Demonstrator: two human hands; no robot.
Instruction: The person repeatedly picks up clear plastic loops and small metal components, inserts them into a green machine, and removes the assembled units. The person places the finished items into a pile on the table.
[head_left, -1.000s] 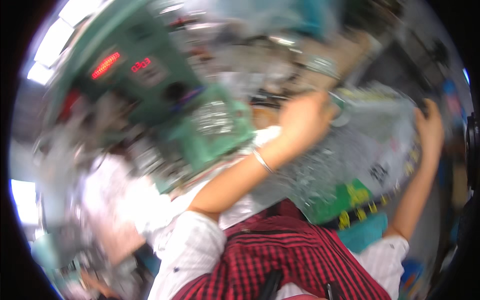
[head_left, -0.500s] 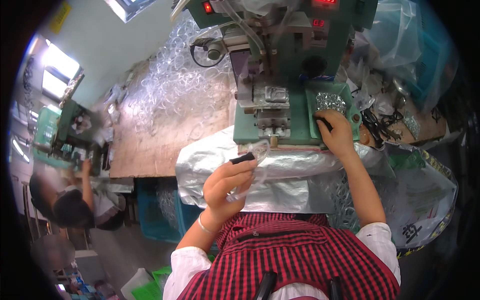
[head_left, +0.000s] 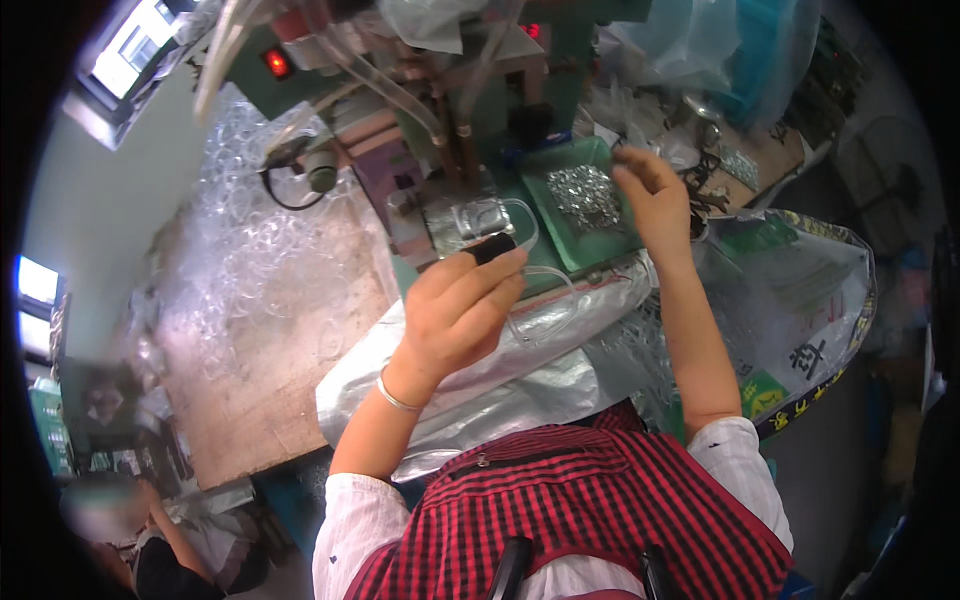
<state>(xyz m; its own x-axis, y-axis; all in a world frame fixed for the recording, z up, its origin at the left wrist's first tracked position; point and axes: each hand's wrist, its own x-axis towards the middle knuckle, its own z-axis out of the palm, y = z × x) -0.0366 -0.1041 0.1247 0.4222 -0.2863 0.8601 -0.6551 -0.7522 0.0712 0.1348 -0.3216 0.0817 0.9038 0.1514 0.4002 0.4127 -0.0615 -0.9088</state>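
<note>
My left hand, with a black band round one finger, is closed on a clear plastic loop. It reaches in front of the metal fixture of a green bench machine, and the loop's far part lies close to that fixture. Another clear curved strip trails beside these fingers over the silvery sheet. My right hand is at the right rim of a green tray that holds many small shiny metal pieces. Its fingers are bent together; whatever they pinch is too small to make out.
A heap of clear plastic rings covers the wooden bench on the left. A silvery sheet drapes the front edge. At right hangs a large printed bag. Another person works at the lower left.
The view has turned and shifted. My left hand has carried the plastic loop up to the machine's fixture. My right hand has moved from inside the tray to its right rim.
</note>
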